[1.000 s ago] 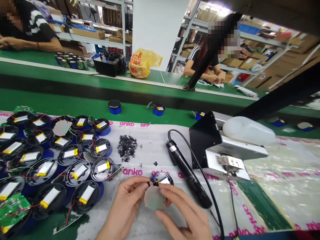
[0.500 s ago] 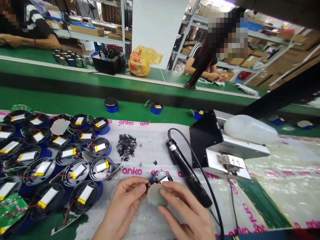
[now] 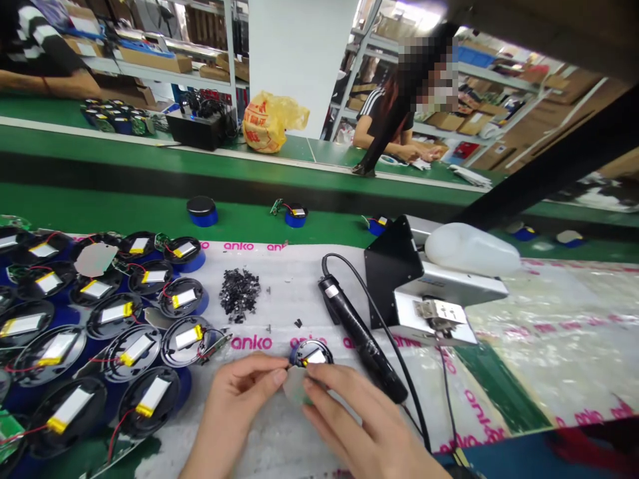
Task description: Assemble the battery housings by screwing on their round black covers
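My right hand (image 3: 349, 412) grips a thin, round, pale grey plate (image 3: 296, 387), which looks like the back of a circuit board, and holds it tilted. At the plate's left edge, my left hand (image 3: 244, 396) is closed in a pinch. A small black piece showed between those fingertips a moment ago; now the fingers mostly hide it. Just behind the plate sits a round blue-and-black housing (image 3: 298, 351) with a white battery (image 3: 315, 357) inside. My right fingers partly cover this housing.
Several open housings with batteries (image 3: 152, 397) crowd the left side. A pile of small black pieces (image 3: 239, 295) lies on the white foam sheet (image 3: 289, 279). Right of my hands are a black corded tool (image 3: 367, 342) and a metal device (image 3: 439, 313). Two people work across the bench.
The view has shifted slightly right, so things appear farther left. My left fingertips have closed in at the plate's edge, and the black piece between them is now largely hidden.
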The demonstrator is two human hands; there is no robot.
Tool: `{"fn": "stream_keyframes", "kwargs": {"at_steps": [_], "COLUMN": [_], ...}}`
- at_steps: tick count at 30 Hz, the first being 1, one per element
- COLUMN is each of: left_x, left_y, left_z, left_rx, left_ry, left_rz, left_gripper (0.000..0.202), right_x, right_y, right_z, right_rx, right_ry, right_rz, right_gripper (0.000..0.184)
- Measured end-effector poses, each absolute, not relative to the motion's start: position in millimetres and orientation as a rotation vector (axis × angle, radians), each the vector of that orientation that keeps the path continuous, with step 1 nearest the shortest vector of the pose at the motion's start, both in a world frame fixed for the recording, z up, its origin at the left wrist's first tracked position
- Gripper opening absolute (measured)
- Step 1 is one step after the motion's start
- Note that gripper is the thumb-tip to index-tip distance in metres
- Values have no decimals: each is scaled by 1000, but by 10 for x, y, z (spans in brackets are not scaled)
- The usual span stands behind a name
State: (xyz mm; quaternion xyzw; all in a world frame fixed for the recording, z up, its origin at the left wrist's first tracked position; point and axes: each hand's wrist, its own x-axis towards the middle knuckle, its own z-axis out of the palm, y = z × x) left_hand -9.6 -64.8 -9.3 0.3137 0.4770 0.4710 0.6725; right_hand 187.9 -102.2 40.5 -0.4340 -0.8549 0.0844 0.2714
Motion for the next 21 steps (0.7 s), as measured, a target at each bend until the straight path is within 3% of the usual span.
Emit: {"fn": "stream_keyframes", "kwargs": {"at_steps": [3,8,14,17,21], "left_x": [-108,-17,-119,-67,155], "left_y": [-637,-878,-1062,-930,-706], "left_z": [17,149,5,-50,-21], "left_rx": [903,1148,1166,1404,1603], "left_ry": [1144,1132,1284,1365,1284], "left_rz": [976,945,1029,874,747], "left_gripper": [7,23,61,80,77], "right_x": [1936,1972,1973,1921,1841], "right_y": [-1023,-1066,-1151,-1173,-1127], "right_z": [416,363,227,163,142], "right_rx": [-1190,-1258,-1333,-1344,-1290], "right_ry": [-2426,-2392,-2132,-1930,-1828], "right_rz": [109,4,325,461,488], "right_gripper": [32,42,49,46,47]}}
